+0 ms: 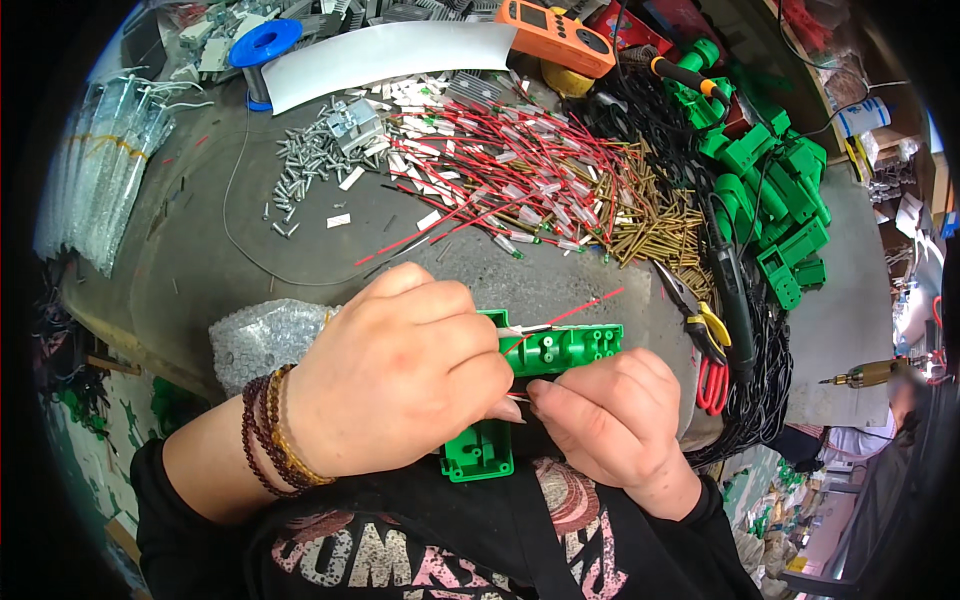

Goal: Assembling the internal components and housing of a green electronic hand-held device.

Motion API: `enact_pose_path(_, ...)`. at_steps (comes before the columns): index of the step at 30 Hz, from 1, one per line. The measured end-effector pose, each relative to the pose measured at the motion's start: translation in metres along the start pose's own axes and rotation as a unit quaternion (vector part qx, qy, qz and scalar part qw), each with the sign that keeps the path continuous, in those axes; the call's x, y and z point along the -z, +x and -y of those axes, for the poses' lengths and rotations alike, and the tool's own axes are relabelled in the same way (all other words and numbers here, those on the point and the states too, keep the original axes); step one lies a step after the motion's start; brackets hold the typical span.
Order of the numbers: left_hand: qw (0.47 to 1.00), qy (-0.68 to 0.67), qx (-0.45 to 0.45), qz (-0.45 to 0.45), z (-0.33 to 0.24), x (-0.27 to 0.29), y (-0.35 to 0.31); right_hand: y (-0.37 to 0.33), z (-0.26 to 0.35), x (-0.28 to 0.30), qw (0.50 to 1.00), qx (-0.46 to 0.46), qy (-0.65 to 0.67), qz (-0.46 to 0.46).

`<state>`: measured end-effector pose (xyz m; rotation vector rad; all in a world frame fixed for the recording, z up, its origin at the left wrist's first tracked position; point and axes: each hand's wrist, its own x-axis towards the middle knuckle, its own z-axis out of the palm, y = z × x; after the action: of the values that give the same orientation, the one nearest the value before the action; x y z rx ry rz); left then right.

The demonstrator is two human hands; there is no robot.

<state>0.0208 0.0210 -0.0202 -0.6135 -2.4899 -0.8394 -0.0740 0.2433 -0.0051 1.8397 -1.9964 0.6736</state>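
Left hand [415, 370]: I am curling it narrow over the left end of the green plastic housing [585, 347]; I cannot tell what it is gripping.
Right hand [618, 415]: I am drawing thumb and forefinger close together beside the housing; I cannot tell on what.
Housing: showing between my hands, near side.
Red wire [588, 306]: slanting across the housing's far edge.
Yellow-handled pliers [712, 330]: lying to the right.

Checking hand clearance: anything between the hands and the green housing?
Nothing visible blocks either: the left hand and right hand are at the green housing. A thin red wire slants across its far edge, not in the way. What lies beneath the left hand is hidden.
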Motion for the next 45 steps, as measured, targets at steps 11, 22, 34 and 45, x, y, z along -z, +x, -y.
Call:
enact_pose_path(11,0.997,0.039,-0.033,-0.056,0.0,-0.008,-0.002,0.002,0.003,-0.006,1.0,-0.024,0.004,0.003)
enact_pose_path(22,0.998,0.039,0.038,-0.021,-0.023,-0.005,0.001,0.001,0.006,-0.007,0.997,-0.061,0.041,0.001)
enact_pose_path(34,0.994,0.106,0.009,0.005,-0.021,-0.009,0.001,0.003,0.014,-0.001,0.988,-0.113,0.079,0.067)
enact_pose_path(45,0.988,0.149,0.018,-0.02,-0.025,-0.019,0.002,0.012,0.017,0.0,0.953,-0.234,0.168,0.093)
